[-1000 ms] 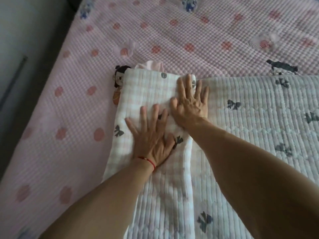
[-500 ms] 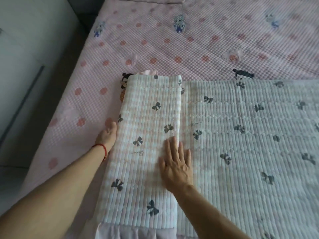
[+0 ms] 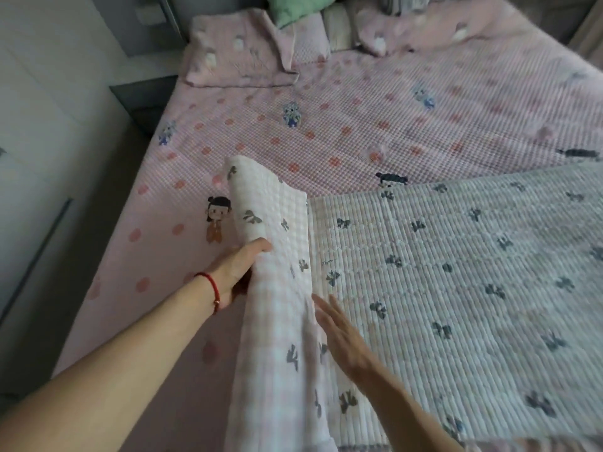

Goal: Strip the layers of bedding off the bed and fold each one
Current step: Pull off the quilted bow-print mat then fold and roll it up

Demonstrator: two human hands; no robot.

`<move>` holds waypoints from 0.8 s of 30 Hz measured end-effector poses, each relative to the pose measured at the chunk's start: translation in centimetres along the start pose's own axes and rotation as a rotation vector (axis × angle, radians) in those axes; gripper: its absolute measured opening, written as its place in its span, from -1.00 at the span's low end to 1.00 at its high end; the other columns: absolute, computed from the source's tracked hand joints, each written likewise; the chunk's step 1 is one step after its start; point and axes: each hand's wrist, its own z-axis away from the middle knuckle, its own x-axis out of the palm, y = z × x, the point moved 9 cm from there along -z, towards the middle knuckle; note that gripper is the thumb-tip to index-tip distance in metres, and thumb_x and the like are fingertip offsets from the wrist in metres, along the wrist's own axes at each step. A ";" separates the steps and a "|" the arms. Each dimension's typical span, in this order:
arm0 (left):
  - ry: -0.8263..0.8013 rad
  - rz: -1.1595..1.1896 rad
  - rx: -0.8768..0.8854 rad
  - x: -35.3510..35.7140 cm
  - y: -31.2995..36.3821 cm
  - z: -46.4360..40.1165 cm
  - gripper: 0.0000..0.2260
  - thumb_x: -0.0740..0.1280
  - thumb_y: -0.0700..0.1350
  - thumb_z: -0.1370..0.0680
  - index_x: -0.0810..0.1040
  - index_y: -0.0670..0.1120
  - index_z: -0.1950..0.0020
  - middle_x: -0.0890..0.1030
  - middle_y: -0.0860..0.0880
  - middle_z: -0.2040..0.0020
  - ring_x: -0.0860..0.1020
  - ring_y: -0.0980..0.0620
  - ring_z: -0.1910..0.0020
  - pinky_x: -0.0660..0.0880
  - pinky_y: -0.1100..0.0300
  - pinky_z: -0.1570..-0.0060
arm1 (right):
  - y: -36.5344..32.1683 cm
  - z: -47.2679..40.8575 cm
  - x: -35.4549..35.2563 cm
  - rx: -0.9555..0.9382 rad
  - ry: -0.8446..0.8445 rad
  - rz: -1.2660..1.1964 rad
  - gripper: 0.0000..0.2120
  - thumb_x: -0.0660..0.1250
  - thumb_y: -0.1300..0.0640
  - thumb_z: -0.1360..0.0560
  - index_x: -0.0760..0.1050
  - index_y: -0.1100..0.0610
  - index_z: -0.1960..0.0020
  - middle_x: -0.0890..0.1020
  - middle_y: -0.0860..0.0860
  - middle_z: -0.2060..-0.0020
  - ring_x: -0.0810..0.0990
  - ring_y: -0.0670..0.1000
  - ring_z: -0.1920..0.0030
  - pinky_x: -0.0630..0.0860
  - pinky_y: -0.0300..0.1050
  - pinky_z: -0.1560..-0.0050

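Note:
A white quilted blanket point(image 3: 456, 282) with small dark bows lies across the pink bed sheet point(image 3: 359, 119). Its left folded part point(image 3: 270, 230) is lifted up off the bed and stands tilted toward the right. My left hand point(image 3: 238, 272), with a red string at the wrist, grips that folded part from underneath at its left edge. My right hand point(image 3: 342, 334) lies flat with straight fingers against the blanket beside the fold line.
Pink pillows point(image 3: 238, 57) and a green cushion point(image 3: 297, 8) are piled at the head of the bed. A white wardrobe point(image 3: 42, 132) stands close on the left, with a dark nightstand point(image 3: 143, 96) beyond it. The bed's left edge is near my left arm.
My left hand has gone under the folded strip and raised it off the bed, tipping it rightward. My right hand has slid back toward me along the fold. The view has tilted up.

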 end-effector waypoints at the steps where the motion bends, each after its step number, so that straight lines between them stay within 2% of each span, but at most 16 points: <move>1: -0.003 -0.006 0.037 2.4 1.8 0.9 -0.62 0.47 0.06 -0.40 0.67 -0.14 -0.11 0.74 -0.17 0.04 0.71 -0.18 0.06 0.67 -0.11 0.04 | -0.7 1.2 -1.6 0.013 0.017 -0.091 -0.42 0.00 -0.41 -0.61 0.22 -0.28 -0.58 0.11 -0.41 -0.52 0.10 -0.02 -0.64 0.15 0.30 -0.58; 3: 0.002 -0.013 0.108 7.2 4.1 2.0 -0.69 0.46 0.02 -0.44 0.65 -0.17 -0.05 0.73 -0.19 0.11 0.70 -0.15 0.17 0.63 0.04 0.30 | -1.6 3.3 -4.2 0.045 -0.002 -0.266 -0.41 0.01 -0.47 -0.56 0.28 -0.33 -0.54 0.30 -0.31 -0.52 0.34 -0.04 -0.54 0.34 0.23 -0.48; 4: 0.008 -0.032 0.134 9.2 4.8 2.3 -0.68 0.46 0.04 -0.44 0.63 -0.18 -0.03 0.72 -0.20 0.12 0.70 -0.15 0.19 0.63 0.05 0.33 | -2.4 4.0 -5.2 0.039 -0.008 -0.308 -0.46 0.00 -0.42 -0.62 0.34 -0.29 -0.52 0.41 -0.26 -0.49 0.42 -0.08 -0.48 0.40 0.14 -0.44; 5: 0.004 -0.062 0.150 11.6 5.3 2.5 -0.63 0.45 0.09 -0.40 0.62 -0.17 -0.02 0.71 -0.19 0.14 0.70 -0.16 0.20 0.65 0.01 0.31 | -2.7 4.8 -6.7 0.034 0.007 -0.361 -0.51 -0.02 -0.33 -0.68 0.40 -0.22 -0.50 0.51 -0.21 -0.44 0.47 -0.09 -0.45 0.42 0.08 -0.42; 7: 0.006 -0.148 0.182 16.8 6.3 2.8 -0.55 0.41 0.21 -0.29 0.61 -0.14 0.06 0.71 -0.16 0.19 0.71 -0.17 0.23 0.68 -0.07 0.24 | -2.3 6.5 -10.3 0.021 0.049 -0.506 -0.46 -0.10 -0.21 -0.72 0.50 -0.06 -0.47 0.59 -0.03 -0.38 0.51 0.03 -0.43 0.41 0.11 -0.41; 10: 0.007 -0.220 0.206 22.6 6.4 1.9 -0.59 0.36 0.23 -0.34 0.57 -0.09 0.07 0.70 -0.14 0.14 0.71 -0.15 0.22 0.69 -0.04 0.22 | 0.6 7.9 -14.6 0.088 0.062 -0.656 -0.42 -0.07 -0.24 -0.71 0.54 0.03 -0.43 0.62 0.11 -0.34 0.57 0.12 -0.38 0.41 0.17 -0.40; 12: -0.093 -0.241 0.182 26.9 4.4 1.0 -0.74 0.34 0.10 -0.51 0.53 -0.07 -0.03 0.67 -0.12 0.02 0.71 -0.10 0.15 0.69 -0.02 0.15 | 3.9 8.7 -17.7 0.143 0.151 -0.597 -0.52 0.13 -0.28 -0.66 0.56 -0.06 -0.39 0.64 0.01 -0.31 0.62 -0.03 -0.30 0.47 0.09 -0.35; 14: -0.192 -0.481 0.241 30.0 1.5 0.2 -0.81 0.29 -0.01 -0.59 0.52 -0.01 -0.16 0.62 -0.03 -0.13 0.67 -0.04 -0.05 0.63 0.04 -0.10 | 6.9 9.7 -20.6 0.175 0.312 -0.398 -0.73 0.35 -0.17 -0.60 0.56 -0.21 -0.29 0.67 -0.20 -0.19 0.63 -0.34 -0.09 0.54 -0.20 -0.13; 15: -0.225 -0.641 0.306 30.8 0.1 0.1 -0.78 0.26 -0.06 -0.60 0.52 0.00 -0.25 0.56 0.01 -0.21 0.60 -0.02 -0.16 0.56 0.08 -0.20 | 7.9 10.0 -21.3 0.190 0.365 -0.289 -0.75 0.41 -0.07 -0.59 0.55 -0.19 -0.25 0.68 -0.21 -0.12 0.64 -0.37 0.02 0.53 -0.32 0.04; 16: -0.241 -0.772 0.386 31.5 -1.0 0.2 -0.73 0.23 -0.10 -0.62 0.49 -0.01 -0.32 0.49 0.04 -0.28 0.53 0.00 -0.24 0.48 0.15 -0.26 | 9.2 10.1 -21.6 0.211 0.380 -0.185 -0.75 0.44 0.01 -0.57 0.55 -0.13 -0.23 0.70 -0.15 -0.05 0.66 -0.34 0.10 0.53 -0.36 0.17; 17: -0.251 -0.842 0.453 32.2 -1.9 0.7 -0.68 0.21 -0.13 -0.63 0.45 -0.02 -0.39 0.41 0.06 -0.34 0.47 0.02 -0.30 0.41 0.21 -0.29 | 10.5 10.3 -21.6 0.226 0.371 -0.100 -0.76 0.46 0.04 -0.57 0.54 -0.07 -0.21 0.71 -0.08 0.02 0.67 -0.27 0.15 0.56 -0.30 0.23; 20: -0.158 -0.886 0.656 31.7 -1.6 1.9 -0.65 0.19 -0.10 -0.65 0.40 -0.02 -0.45 0.34 0.07 -0.43 0.33 0.06 -0.43 0.20 0.30 -0.42 | 11.4 10.2 -20.9 0.211 0.295 -0.012 -0.72 0.44 0.03 -0.57 0.49 0.05 -0.23 0.70 0.01 0.12 0.68 -0.13 0.16 0.64 -0.11 0.13; 22: -0.043 -1.062 0.801 31.3 -0.1 1.4 -0.62 0.13 0.03 -0.66 0.36 0.05 -0.49 0.27 0.04 -0.53 0.18 0.01 -0.53 -0.03 0.18 -0.50 | 11.8 10.3 -21.5 0.222 0.260 -0.072 -0.73 0.44 0.06 -0.58 0.47 0.07 -0.22 0.73 0.02 0.09 0.72 -0.06 0.13 0.67 -0.01 0.06; 24: -0.006 -1.222 0.779 30.5 0.5 -0.8 -0.55 0.05 0.17 -0.66 0.19 0.21 -0.57 0.03 0.02 -0.63 -0.04 -0.09 -0.61 -0.21 -0.05 -0.52 | 12.7 10.1 -22.0 0.274 0.224 -0.042 -0.73 0.43 0.04 -0.58 0.45 0.06 -0.21 0.72 0.01 0.10 0.71 -0.07 0.12 0.66 0.01 0.02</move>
